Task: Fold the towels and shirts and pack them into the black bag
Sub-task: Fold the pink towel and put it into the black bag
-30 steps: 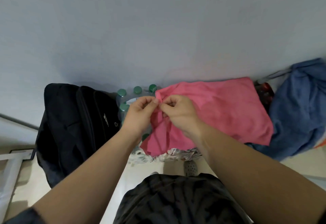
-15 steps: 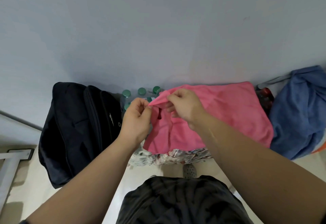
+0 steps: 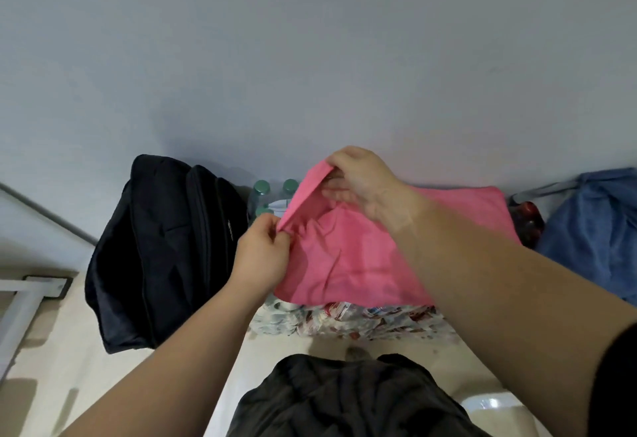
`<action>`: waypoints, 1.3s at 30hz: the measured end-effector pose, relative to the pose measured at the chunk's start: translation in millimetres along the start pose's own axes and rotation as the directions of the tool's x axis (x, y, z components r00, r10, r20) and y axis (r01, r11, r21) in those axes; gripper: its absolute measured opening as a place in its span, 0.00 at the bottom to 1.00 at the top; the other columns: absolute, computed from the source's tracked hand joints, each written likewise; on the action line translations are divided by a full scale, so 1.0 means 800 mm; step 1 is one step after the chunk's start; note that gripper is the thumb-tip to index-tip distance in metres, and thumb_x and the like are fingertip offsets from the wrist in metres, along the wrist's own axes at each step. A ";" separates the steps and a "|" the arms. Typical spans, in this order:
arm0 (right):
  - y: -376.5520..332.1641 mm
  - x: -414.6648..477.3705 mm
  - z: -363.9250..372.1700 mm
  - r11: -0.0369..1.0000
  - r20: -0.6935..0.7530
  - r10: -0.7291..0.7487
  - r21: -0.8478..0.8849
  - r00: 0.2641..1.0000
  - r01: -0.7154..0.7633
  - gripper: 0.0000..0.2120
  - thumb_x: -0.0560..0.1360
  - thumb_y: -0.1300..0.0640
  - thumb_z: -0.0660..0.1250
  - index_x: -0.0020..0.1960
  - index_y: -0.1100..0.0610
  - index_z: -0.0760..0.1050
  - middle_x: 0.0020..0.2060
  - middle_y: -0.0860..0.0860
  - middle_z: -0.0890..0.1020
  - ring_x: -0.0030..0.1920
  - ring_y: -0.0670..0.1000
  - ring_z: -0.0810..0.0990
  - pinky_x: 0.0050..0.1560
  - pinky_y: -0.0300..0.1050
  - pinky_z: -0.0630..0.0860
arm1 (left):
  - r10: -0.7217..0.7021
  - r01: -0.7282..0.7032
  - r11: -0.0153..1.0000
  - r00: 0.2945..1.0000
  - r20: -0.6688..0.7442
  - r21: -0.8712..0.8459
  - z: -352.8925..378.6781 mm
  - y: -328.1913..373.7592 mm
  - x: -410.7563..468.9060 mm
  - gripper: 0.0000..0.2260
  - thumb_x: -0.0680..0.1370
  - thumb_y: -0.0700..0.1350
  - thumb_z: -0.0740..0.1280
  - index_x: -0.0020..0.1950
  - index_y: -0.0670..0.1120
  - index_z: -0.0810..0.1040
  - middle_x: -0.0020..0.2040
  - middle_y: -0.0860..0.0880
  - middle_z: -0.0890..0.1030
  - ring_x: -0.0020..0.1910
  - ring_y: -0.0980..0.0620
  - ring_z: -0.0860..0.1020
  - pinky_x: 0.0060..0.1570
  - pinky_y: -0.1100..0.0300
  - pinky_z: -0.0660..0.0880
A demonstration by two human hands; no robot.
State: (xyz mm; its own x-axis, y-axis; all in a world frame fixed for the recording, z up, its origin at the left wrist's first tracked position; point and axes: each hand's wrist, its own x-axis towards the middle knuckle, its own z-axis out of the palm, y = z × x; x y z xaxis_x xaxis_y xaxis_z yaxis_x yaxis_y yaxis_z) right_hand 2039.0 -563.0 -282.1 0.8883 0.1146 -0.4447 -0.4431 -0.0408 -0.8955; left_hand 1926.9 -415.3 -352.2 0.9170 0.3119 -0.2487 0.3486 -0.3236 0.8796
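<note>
A pink cloth lies spread over a pack of bottles against the wall. My left hand pinches its near left corner. My right hand pinches the same left edge higher up, and the edge runs taut between both hands. The black bag stands to the left against the wall, its zip shut as far as I can see. A blue garment lies bunched at the right.
Green-capped water bottles stand between the bag and the cloth, in a printed plastic wrap. Dark red bottles sit right of the cloth. A white frame is at the left edge. My dark shorts fill the bottom.
My hands, first together at the cloth's corner, have moved apart: the right one rose toward the wall, the left dropped nearer, stretching the pink edge between them.
</note>
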 end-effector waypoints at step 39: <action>-0.014 0.055 -0.283 0.993 0.242 -0.075 -0.071 0.967 0.095 0.10 0.75 0.73 0.66 0.41 0.60 0.80 0.35 0.55 0.82 0.36 0.50 0.81 0.40 0.44 0.81 | 0.003 -0.003 1.000 0.964 0.267 0.001 0.230 0.141 -0.096 0.10 0.73 0.40 0.76 0.46 0.44 0.75 0.27 0.49 0.70 0.26 0.52 0.65 0.29 0.60 0.62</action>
State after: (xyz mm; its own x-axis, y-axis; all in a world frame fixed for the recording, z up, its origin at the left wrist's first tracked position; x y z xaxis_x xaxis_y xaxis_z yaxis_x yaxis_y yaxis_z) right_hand 2110.4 -782.6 -295.1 0.8635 0.3541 -0.3591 -0.3468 -0.1001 -0.9326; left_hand 1931.1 -640.3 -308.4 0.9365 0.0615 -0.3452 0.3458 -0.3253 0.8801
